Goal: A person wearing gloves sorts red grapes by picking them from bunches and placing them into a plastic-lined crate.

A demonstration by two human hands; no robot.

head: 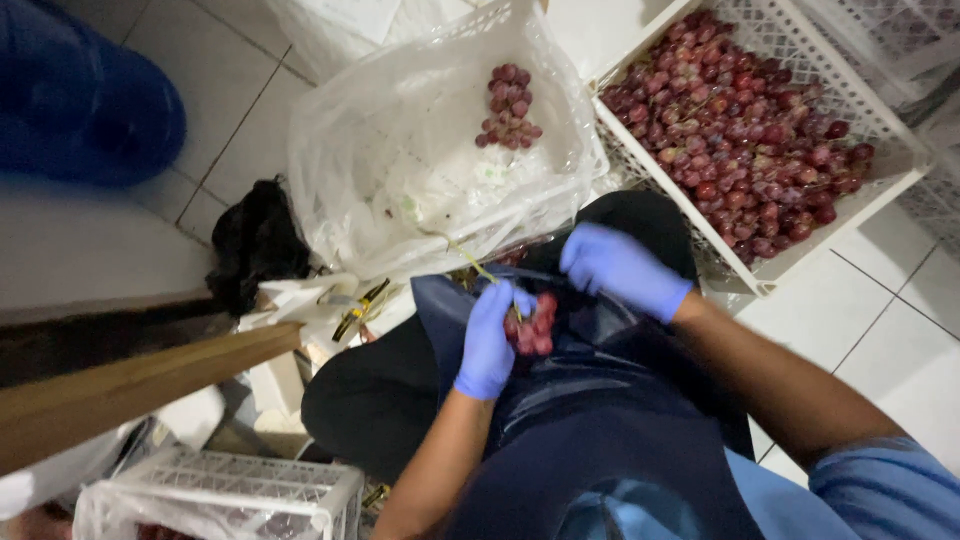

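My left hand, in a blue glove, grips a small bunch of red grapes by its green stem over my dark apron. My right hand, also blue-gloved, hovers just right of the bunch with fingers curled; whether it holds anything is hidden. A white slatted crate at the upper right is full of red grapes. Ahead of my knees stands a crate lined with clear plastic, holding one small grape bunch.
A black bag lies on the tiled floor left of the lined crate. A wooden plank crosses the lower left, above another white crate. A blue container sits at the top left.
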